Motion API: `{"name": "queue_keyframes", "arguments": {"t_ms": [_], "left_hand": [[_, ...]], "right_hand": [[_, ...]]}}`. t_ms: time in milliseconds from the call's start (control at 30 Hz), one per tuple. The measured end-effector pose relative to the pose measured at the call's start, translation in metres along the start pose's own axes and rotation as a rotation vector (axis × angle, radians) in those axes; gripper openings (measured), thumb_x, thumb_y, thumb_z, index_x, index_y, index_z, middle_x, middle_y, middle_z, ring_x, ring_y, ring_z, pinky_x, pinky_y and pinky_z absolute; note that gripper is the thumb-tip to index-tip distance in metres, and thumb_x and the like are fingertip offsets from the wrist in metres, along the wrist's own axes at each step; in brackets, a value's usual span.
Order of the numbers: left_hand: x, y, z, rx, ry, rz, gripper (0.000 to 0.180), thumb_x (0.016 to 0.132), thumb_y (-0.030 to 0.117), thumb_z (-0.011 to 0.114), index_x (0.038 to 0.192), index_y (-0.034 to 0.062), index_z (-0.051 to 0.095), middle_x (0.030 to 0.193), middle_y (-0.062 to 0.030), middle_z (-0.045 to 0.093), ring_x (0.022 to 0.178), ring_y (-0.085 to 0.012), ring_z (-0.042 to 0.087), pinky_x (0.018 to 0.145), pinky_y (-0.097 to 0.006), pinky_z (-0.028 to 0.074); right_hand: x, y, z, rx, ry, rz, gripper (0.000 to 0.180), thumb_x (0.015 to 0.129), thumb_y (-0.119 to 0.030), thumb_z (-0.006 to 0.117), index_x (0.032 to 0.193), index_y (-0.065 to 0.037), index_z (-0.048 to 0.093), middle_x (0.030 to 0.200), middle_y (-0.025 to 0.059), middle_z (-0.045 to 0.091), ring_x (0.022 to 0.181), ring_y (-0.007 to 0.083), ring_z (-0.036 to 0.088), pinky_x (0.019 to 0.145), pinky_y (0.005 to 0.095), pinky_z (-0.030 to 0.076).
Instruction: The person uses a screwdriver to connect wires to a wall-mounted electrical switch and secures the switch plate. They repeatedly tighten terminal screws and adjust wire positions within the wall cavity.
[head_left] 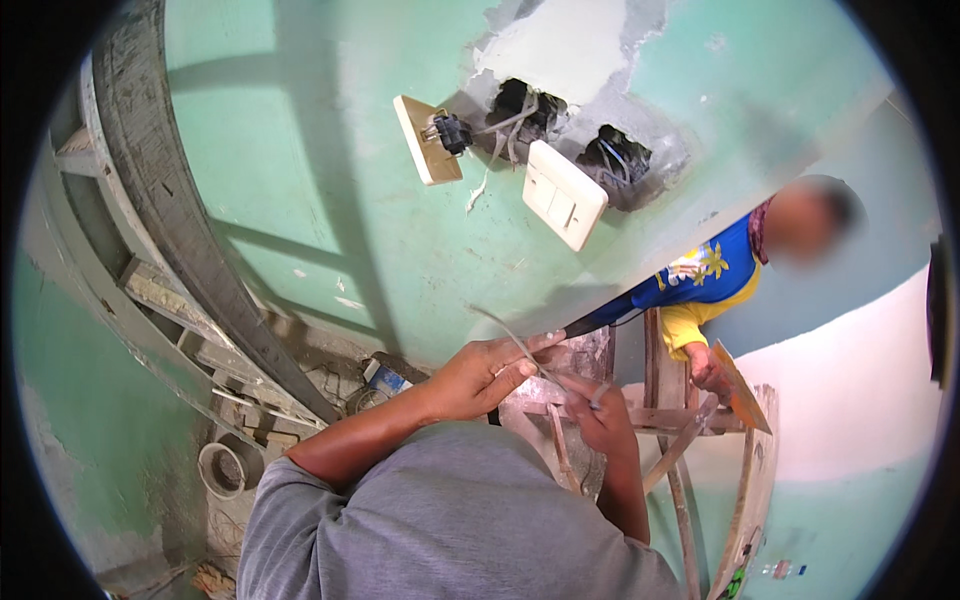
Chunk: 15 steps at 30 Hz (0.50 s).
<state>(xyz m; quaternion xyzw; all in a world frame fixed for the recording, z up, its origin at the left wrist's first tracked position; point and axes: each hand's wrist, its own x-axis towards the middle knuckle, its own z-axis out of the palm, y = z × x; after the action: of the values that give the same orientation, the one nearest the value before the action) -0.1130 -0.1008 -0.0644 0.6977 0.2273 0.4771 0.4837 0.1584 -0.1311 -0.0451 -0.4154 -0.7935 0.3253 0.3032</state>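
My left hand [478,378] pinches a thin grey wire [510,338] between thumb and fingers, close in front of a green wall. My right hand [598,415] is closed on a small tool or the wire's other end, just below and to the right of the left hand; the item is too small to make out. Above on the wall hang a beige cover plate [427,140] and a white double switch [563,194], both pulled out on their wires. Two open wall boxes [527,108] with loose wires sit in a patch of broken plaster.
A second person in a blue and yellow shirt [700,280] works at the right, one hand on an orange trowel [742,388]. A wooden stand [680,420] is below my hands. Rubble, boards, a round tin [223,470] lie on the floor at left beside a grey door frame [160,180].
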Motion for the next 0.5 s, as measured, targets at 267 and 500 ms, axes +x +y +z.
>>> {"name": "queue_keyframes", "arguments": {"t_ms": [267,500], "left_hand": [[-0.036,-0.008,-0.029,0.032,0.264,0.083,0.024,0.113,0.011,0.044,0.111,-0.0011,0.064,0.121,-0.0197,0.073,0.109,-0.0339,0.073,0.099,-0.045,0.056],[-0.068,-0.002,-0.081,0.381,0.33,0.067,0.035,0.115,0.022,0.044,0.124,-0.0055,0.063,0.098,-0.0161,0.075,0.089,-0.0244,0.073,0.092,-0.042,0.055]], "right_hand": [[0.044,-0.03,0.045,-0.149,0.008,0.073,0.049,0.103,-0.016,0.06,0.151,-0.013,0.052,0.112,0.0209,0.07,0.097,0.0352,0.072,0.086,0.0472,0.053],[-0.01,0.005,0.052,-0.14,0.532,0.344,0.031,0.108,-0.023,0.051,0.136,-0.009,0.056,0.08,0.0184,0.067,0.07,0.0379,0.069,0.067,0.0476,0.052]]}}
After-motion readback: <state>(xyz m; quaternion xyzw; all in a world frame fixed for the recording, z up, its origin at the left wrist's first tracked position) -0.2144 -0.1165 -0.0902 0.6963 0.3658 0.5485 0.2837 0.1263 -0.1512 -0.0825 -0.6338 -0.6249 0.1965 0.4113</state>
